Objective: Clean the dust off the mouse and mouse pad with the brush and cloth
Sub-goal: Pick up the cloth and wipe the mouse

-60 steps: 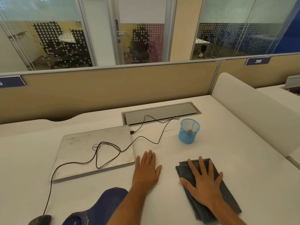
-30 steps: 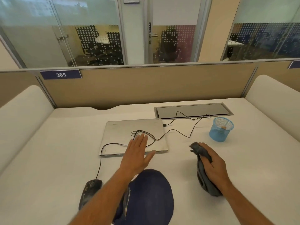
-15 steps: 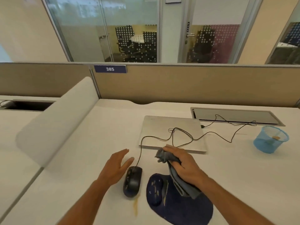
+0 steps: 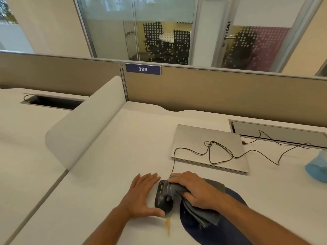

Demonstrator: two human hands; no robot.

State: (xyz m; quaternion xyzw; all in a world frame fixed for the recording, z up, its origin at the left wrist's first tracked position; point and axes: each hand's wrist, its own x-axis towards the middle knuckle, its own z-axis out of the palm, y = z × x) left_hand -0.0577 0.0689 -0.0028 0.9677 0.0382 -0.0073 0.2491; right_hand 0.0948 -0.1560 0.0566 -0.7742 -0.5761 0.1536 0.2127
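- Wiping the mouse (image 4: 163,198) now: right hand (image 4: 192,190) bunched around the cloth (image 4: 198,209), pressing on top of the mouse.
- Left hand (image 4: 141,195) flat and open, holding nothing, bracing the mouse's left side; keep it there.
- Mouse pad (image 4: 230,225) sits right of the mouse. Probably go light near the cable (image 4: 221,152).

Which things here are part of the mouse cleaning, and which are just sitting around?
In the job: mouse, steadied by the left hand; cloth in the right hand; mouse pad. No brush visible.

Lying about: closed laptop, blue mesh cup, desk cable tray.
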